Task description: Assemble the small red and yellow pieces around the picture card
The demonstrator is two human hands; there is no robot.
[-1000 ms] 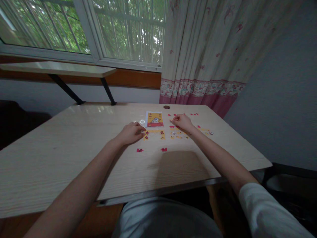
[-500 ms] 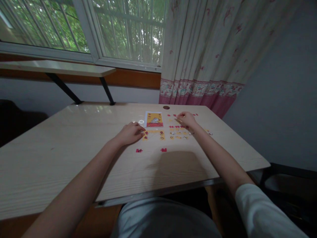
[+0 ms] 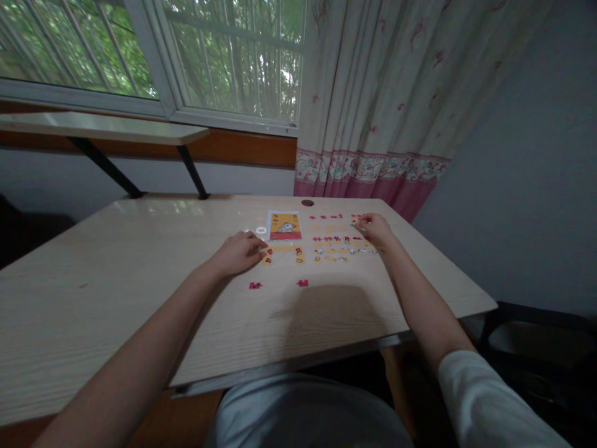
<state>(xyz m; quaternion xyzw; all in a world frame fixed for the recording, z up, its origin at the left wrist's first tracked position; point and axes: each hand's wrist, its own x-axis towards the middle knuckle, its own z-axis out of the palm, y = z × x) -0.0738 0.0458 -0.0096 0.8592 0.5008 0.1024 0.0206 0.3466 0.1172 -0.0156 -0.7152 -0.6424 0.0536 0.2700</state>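
My left hand (image 3: 240,253) rests on the table, its fingers loosely bent and apart, with the fingertips at the left edge of a partly joined yellow jigsaw frame (image 3: 282,247). My right hand (image 3: 377,228) is over the rows of loose pieces at the right, thumb and forefinger pinched on a small puzzle piece (image 3: 354,223). Below it run a row of red pieces (image 3: 336,239) and rows of yellow and white ones (image 3: 331,251). A picture card (image 3: 285,226) with a white animal on yellow and red lies above the frame. Two red pieces (image 3: 255,285) (image 3: 303,283) lie apart, nearer me.
The wooden table (image 3: 140,298) has a round cable hole (image 3: 307,203) at its back. A raised shelf (image 3: 107,127) on black legs stands at the back left. A small white ring-shaped thing (image 3: 261,230) lies beside the card. A curtain (image 3: 373,112) hangs behind the table.
My right hand has moved to the right over the loose pieces, still pinching the small piece. My left hand keeps its place by the jigsaw frame. The view has shifted slightly.
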